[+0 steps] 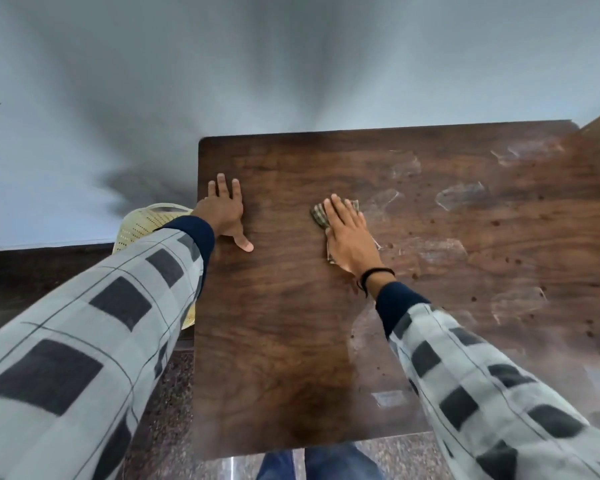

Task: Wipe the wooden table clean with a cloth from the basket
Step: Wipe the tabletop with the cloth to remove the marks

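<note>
The person is leaning over the wooden table point(284, 341) with both arms stretched forward, each in a grey checked sleeve point(84, 323) with a dark blue cuff showing at the wrist.

The left hand point(224, 211) is lying palm-down on the bare wood close to the table's left edge. Its fingers are pointing away from the body, straight and slightly spread, and the thumb is sticking out sideways toward the middle of the table. It is holding nothing.

The right hand point(349, 237) is pressing flat on the checked cloth point(319, 216), which is lying on the tabletop near its middle, well apart from the left hand. The fingers are straight and close together, angling up and to the left. The cloth is peeking out past the fingertips, along the thumb side of the hand and a little on its other side. A black band point(376, 273) is circling the right wrist.

To the right of the cloth, pale smudges point(461, 195) and small dark specks are showing across the wood, while the left part of the top is looking darker and more even.

The cream perforated basket point(142, 226) is sitting just beside the table's left edge, partly hidden behind the left forearm. Blue jeans point(326, 462) are showing below the near edge.
</note>
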Available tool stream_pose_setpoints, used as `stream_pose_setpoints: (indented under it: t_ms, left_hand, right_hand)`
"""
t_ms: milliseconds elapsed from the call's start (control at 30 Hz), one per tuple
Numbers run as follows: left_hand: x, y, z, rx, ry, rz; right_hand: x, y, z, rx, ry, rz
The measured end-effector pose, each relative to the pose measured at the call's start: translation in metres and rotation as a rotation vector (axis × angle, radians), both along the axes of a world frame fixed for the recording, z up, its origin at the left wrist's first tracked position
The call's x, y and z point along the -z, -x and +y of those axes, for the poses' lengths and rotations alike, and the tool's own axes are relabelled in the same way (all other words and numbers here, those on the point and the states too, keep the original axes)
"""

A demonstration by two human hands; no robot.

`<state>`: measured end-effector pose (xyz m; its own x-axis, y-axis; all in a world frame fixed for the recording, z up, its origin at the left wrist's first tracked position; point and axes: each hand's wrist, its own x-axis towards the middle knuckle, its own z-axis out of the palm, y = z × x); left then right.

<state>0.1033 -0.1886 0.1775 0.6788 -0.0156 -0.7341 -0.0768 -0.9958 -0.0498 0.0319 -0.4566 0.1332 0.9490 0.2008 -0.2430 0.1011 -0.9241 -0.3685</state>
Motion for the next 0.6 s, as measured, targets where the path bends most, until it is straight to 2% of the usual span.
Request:
stream_pose_setpoints:
  t_ms: [67,133,267,367,433,500,600]
  left_hand:
    - [0.000,0.001,0.001,0.006,0.008,-0.001]
    - [0.000,0.000,0.002,0.008,0.013,0.004]
    - [-0.001,0.001,0.001,0.003,0.017,0.005]
    - [-0.002,0.002,-0.001,0.008,0.020,0.009]
    - [-0.002,0.002,0.000,0.006,0.024,0.007]
    - [-0.002,0.002,0.002,0.003,0.037,0.003]
    - [-0.003,0.003,0.003,0.000,0.045,-0.003]
  right_hand:
    - [0.002,-0.001,0.003,0.059,-0.032,-0.006]
    - [0.005,0.033,0.009,0.031,-0.041,-0.056]
    - [0.004,0.131,0.007,-0.247,-0.020,-0.078]
    - [0.007,0.126,-0.013,-0.422,0.054,-0.099]
    - [0.008,0.098,-0.016,-0.364,0.061,-0.121]
    - [0.006,0.078,-0.009,-0.157,0.018,-0.101]
    - [0.008,0.096,0.015,0.027,-0.017,-0.100]
